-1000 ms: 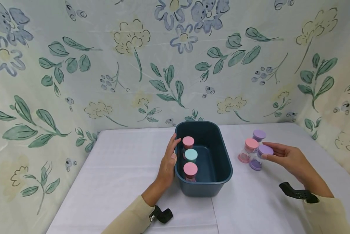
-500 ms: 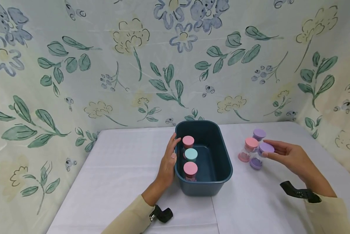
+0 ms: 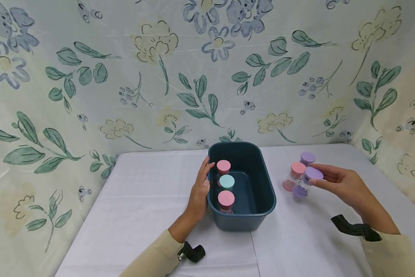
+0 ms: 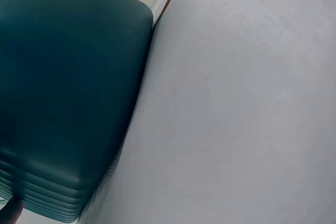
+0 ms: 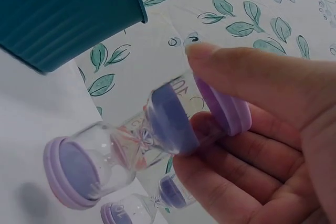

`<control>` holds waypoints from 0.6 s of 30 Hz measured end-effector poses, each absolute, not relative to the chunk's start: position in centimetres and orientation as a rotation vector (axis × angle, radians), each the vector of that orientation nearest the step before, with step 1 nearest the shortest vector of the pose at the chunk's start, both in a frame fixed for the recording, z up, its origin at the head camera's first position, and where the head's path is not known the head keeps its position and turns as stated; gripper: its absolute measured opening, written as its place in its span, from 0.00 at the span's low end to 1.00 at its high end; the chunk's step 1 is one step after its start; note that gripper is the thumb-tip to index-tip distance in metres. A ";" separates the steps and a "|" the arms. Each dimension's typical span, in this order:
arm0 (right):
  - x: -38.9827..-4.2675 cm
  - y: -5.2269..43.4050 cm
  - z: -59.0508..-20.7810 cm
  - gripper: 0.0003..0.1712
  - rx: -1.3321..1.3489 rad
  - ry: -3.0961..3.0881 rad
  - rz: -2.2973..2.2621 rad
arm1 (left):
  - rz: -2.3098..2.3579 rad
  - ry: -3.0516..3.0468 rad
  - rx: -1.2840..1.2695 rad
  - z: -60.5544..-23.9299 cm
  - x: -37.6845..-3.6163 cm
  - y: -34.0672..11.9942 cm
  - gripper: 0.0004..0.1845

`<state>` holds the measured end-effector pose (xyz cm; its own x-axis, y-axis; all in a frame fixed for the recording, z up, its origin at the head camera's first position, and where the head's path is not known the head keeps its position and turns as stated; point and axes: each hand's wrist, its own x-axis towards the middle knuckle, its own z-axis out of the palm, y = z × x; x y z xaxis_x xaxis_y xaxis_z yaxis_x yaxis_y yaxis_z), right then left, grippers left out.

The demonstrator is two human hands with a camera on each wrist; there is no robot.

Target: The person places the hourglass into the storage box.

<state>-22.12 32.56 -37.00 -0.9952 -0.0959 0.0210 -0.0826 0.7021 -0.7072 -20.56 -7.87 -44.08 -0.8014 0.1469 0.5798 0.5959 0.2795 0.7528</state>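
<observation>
A dark teal tub point(image 3: 259, 204) stands mid-table with three hourglass timers upright inside along its left wall: a pink one point(image 3: 223, 167), a mint one point(image 3: 226, 181) and a pink one point(image 3: 226, 199). My left hand point(image 3: 198, 192) rests flat against the tub's left outer wall point(image 4: 63, 87). My right hand point(image 3: 335, 184) pinches the top cap of a purple hourglass timer point(image 3: 306, 181), lifted and tilted just off the table; in the right wrist view its clear glass point(image 5: 142, 135) shows between the purple caps. Beside it stand a pink timer point(image 3: 293, 176) and another purple timer point(image 3: 307, 158).
A white cloth covers the table point(image 3: 141, 215), and floral fabric point(image 3: 159, 77) hangs behind and at both sides. The tub's right half holds no timers. Black wrist-camera mounts point(image 3: 353, 229) sit on both sleeves.
My right hand has raised the purple timer and shifted it slightly left, its lower cap now off the cloth. The left hand and the tub have stayed still.
</observation>
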 end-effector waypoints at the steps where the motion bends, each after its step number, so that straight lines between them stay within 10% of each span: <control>1: -22.1 32.5 -37.0 0.46 -0.156 2.887 -1.197 | -1.533 -2.156 -0.672 -44.1 -20.6 -7.9 0.29; 18: -21.7 30.9 -36.5 0.45 -0.235 2.898 -1.209 | -1.530 -2.108 -0.698 -44.2 -20.7 -7.8 0.28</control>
<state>-21.67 30.93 -36.52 -0.9888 -0.1346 0.0644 -0.1404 0.6939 -0.7062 -20.66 -7.83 -44.25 -0.7750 0.1410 0.6161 0.6294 0.2599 0.7323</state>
